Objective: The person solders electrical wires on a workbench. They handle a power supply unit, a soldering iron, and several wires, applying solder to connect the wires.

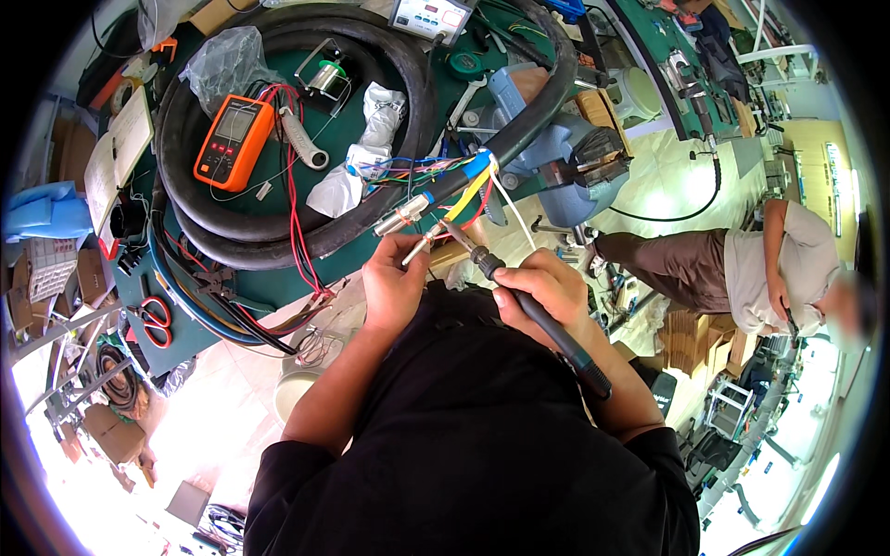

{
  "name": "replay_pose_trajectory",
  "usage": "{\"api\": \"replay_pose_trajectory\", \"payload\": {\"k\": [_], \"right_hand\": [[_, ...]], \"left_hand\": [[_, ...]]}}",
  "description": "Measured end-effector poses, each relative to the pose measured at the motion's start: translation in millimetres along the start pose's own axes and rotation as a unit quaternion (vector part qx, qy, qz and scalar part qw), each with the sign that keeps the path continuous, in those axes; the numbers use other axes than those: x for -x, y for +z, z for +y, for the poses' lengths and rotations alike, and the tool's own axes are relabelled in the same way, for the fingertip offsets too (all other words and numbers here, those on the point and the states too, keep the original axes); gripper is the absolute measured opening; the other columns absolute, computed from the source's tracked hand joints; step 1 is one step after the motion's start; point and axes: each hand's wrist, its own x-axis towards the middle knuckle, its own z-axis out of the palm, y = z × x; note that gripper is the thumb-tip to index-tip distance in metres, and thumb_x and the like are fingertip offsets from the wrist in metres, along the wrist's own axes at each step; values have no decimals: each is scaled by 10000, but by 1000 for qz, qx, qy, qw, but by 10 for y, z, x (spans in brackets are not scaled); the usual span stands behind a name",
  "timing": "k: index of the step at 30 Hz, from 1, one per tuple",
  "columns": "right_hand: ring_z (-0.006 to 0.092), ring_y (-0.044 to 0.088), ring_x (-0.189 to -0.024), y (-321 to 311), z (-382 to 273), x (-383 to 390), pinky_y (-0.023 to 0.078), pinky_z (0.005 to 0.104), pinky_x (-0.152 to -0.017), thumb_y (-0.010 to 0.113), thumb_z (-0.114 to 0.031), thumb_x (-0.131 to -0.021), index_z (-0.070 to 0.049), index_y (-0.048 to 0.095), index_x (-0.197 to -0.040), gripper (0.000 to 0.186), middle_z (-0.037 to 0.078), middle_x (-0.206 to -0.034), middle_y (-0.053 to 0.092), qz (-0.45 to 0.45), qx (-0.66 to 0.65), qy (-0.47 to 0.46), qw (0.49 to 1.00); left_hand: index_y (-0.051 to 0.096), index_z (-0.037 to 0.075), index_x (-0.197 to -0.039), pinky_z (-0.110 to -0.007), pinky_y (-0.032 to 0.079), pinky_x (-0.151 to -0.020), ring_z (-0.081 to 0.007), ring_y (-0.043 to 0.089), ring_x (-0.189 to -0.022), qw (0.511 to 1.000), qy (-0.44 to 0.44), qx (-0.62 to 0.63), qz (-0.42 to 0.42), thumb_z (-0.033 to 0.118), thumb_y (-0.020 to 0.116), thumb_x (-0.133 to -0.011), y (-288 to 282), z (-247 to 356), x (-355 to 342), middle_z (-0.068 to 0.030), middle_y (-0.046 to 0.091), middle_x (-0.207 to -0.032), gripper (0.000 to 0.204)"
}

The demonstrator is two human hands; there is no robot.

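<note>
My right hand [547,292] is closed round the dark handle of a soldering iron [553,331]. The iron's tip points up and left, at a cluster of bare metal ends beside my left hand. With thumb and fingers pinched, my left hand [394,283] holds a short white wire [416,250]. Just above that hand lies a silver cylindrical connector [402,215] with a blue end. Yellow, red and white wires run down from the blue-taped end [476,166] of a thick black cable [320,243]. Whether tip and wire touch is too small to tell.
The cable coils over the green bench. On it lie an orange multimeter [234,145], a solder spool [327,78], red-handled scissors [153,322] and a soldering station [432,17]. A blue vise [565,199] stands at the right. Another person [742,259] is farther right.
</note>
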Motion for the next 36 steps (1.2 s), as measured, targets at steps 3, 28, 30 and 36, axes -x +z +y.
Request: {"api": "replay_pose_trajectory", "payload": {"k": [3, 28, 30, 36], "right_hand": [[193, 525, -538, 7, 2, 6, 406, 282, -474, 729, 25, -689, -26, 628, -978, 310, 79, -679, 555, 7, -6, 12, 1000], [203, 564, -567, 21, -27, 26, 448, 286, -504, 742, 32, -673, -38, 623, -957, 315, 84, -719, 572, 4, -10, 44, 999], [203, 562, -566, 19, -31, 24, 447, 286, -503, 742, 33, -672, -37, 624, -956, 316, 83, -715, 570, 4, -10, 45, 999], [201, 555, -558, 6, -32, -8, 441, 288, -499, 740, 37, -671, -33, 626, -952, 311, 81, -700, 560, -9, -6, 34, 999]], "left_hand": [[590, -31, -983, -233, 493, -613, -88, 625, -762, 999, -40, 8, -19, 1, 611, -838, 4, 131, 12, -110, 678, -907, 150], [575, -25, -931, -215, 477, -544, -63, 580, -618, 997, 76, -29, 10, 100, 679, -875, 110, 51, 18, -44, 622, -779, 172], [577, -25, -914, -217, 473, -539, -63, 579, -610, 995, 84, -43, 20, 95, 686, -868, 125, 58, 6, -43, 625, -758, 169], [599, -27, -822, -242, 467, -495, -101, 598, -552, 995, 85, -47, 38, 64, 719, -819, 134, 122, 24, -77, 637, -647, 150]]}}
